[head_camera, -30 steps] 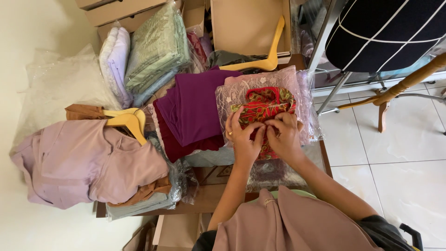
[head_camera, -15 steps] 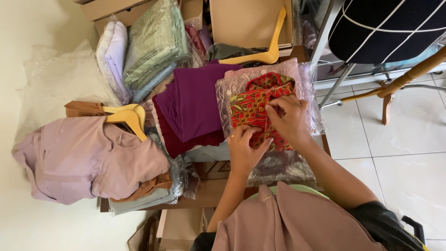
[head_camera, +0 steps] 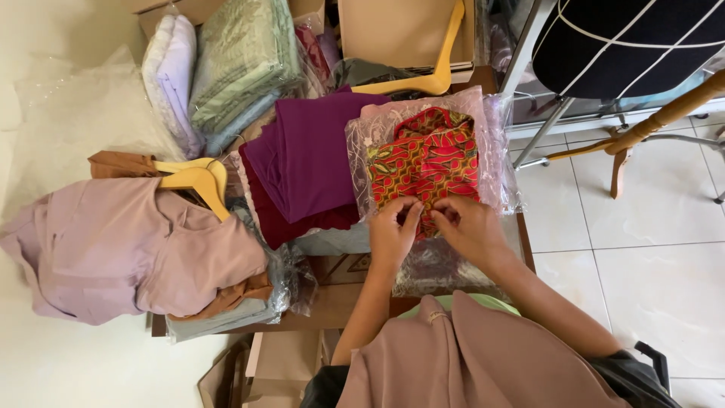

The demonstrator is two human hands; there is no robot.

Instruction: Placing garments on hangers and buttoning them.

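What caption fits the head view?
Both hands, left hand and right hand, pinch a red patterned garment in clear plastic bag.

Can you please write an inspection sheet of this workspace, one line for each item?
Surface: low brown wooden table, mostly covered by clothes.
Job's things: folded red patterned cloth in a clear plastic bag, lying flat.
Clutter: folded purple fabric; mauve garment on yellow wooden hangers; green and white packed textiles; cardboard boxes.
Hands: left hand and right hand both pinch the bag's near edge.
Cables: nothing seen.
Surroundings: white tiled floor; black cushioned chair with metal legs.
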